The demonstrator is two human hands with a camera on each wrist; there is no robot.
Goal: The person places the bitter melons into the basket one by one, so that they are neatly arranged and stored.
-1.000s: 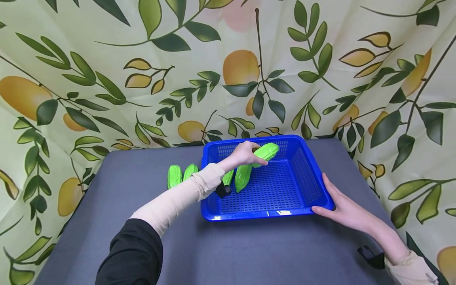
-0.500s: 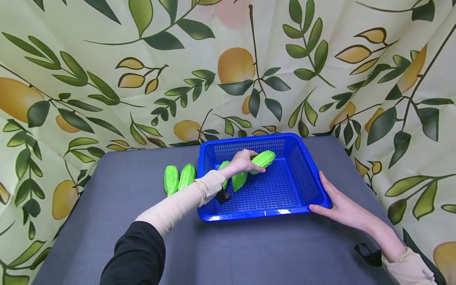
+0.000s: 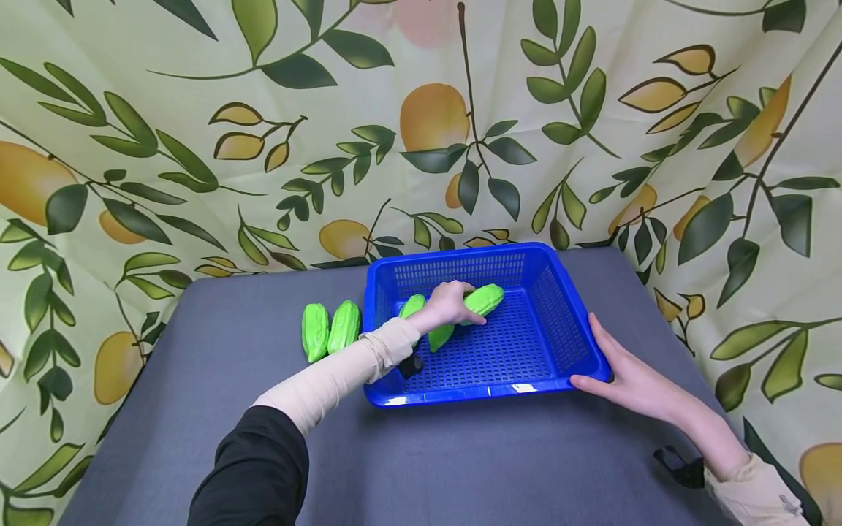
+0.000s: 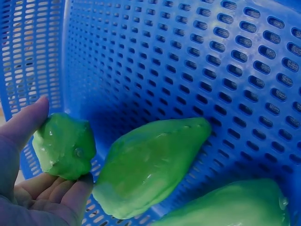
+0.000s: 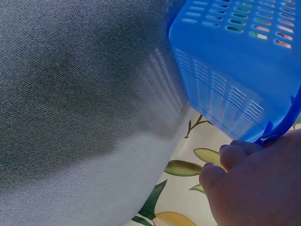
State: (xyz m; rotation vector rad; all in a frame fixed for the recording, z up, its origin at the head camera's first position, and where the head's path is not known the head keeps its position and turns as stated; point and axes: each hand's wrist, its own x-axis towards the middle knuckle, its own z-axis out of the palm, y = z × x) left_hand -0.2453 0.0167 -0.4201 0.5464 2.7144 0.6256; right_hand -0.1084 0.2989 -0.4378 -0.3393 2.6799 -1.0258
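Observation:
My left hand point(image 3: 450, 302) holds a bright green, ridged bitter melon point(image 3: 485, 298) inside the blue plastic basket point(image 3: 473, 397). The left wrist view shows the thumb and fingers around this melon point(image 4: 64, 146), its end facing the camera. Beside it on the basket floor lies a second bitter melon point(image 3: 439, 338), partly covered by the hand. A third melon point(image 3: 412, 305) is by the left wall, partly behind the wrist. At the basket's front right corner my right hand point(image 3: 634, 376) grips the rim, thumb at the front and fingers along the right side.
Two more bitter melons point(image 3: 315, 331) lie side by side on the grey tabletop point(image 3: 230, 365), just left of the basket. A leaf-and-fruit patterned cloth point(image 3: 263, 183) hangs behind the table and along its sides.
The left hand has lowered slightly into the basket, still holding its melon. The right hand keeps its place on the rim. The head view has shifted a little.

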